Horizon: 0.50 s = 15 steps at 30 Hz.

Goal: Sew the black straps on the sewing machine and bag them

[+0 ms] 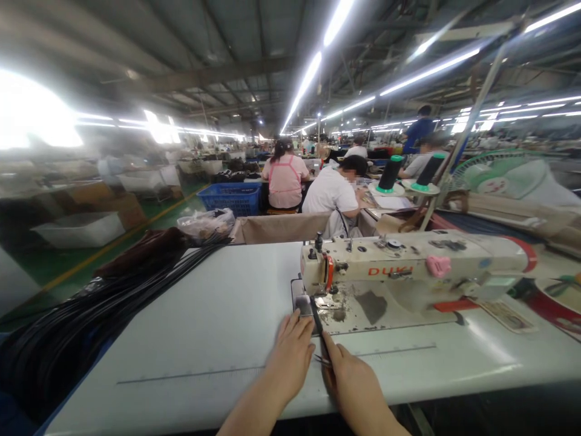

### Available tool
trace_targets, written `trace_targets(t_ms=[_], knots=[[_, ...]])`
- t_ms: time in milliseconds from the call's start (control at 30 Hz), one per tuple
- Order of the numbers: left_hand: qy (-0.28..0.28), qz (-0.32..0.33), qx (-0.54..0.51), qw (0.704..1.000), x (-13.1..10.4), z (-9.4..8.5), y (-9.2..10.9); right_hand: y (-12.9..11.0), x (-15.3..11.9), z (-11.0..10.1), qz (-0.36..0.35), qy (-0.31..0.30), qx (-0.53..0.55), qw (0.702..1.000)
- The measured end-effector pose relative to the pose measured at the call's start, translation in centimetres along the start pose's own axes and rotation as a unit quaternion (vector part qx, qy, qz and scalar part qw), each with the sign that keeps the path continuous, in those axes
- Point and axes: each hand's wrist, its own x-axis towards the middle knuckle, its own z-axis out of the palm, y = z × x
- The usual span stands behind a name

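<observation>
Left hand: the left hand point(290, 351) lies flat on the table point(204, 315), fingers stretched toward the needle, pressing beside the strap point(316, 320); open, gripping nothing.
Right hand: the right hand point(351, 381) sits at 4 o'clock of the left, fingers curled round small snips point(323, 361), whose metal tips show between the two hands.
Strap: a narrow dark strip running from between the hands up to the presser foot point(305, 306), at 12 o'clock of the left fingertips.
Machine: the sewing machine point(408, 266) stands at 1 o'clock, head over the needle plate.
Pile: more dark straps point(91, 321) lie heaped at 9 o'clock, well apart from the hands.
Others: people sit with backs turned at 12 o'clock, far off.
Doing it well: I judge the strap should stay straight in line with the foot, the left fingers flat and clear of the needle, the snips held points away from the strap until needed.
</observation>
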Motion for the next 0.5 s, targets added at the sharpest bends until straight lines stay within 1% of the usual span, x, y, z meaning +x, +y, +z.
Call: trace_targets(t_ms=[67,133,300,500], knots=[[-0.001,0.002,0.008,1.000,0.61,0.55,0.50,0.00,-0.13,-0.07,0.002,-0.004,0.010,1.000],[0.008,0.008,0.014,1.000,0.72,0.86,0.54,0.05,-0.21,0.06,0.002,0.002,0.023,1.000],[0.028,0.039,0.026,0.998,0.08,1.12,0.31,0.16,-0.03,0.47,0.001,0.015,0.056,0.998],[0.035,0.038,0.038,0.998,-0.07,1.22,0.48,-0.01,0.20,0.14,0.008,0.006,0.054,0.999]])
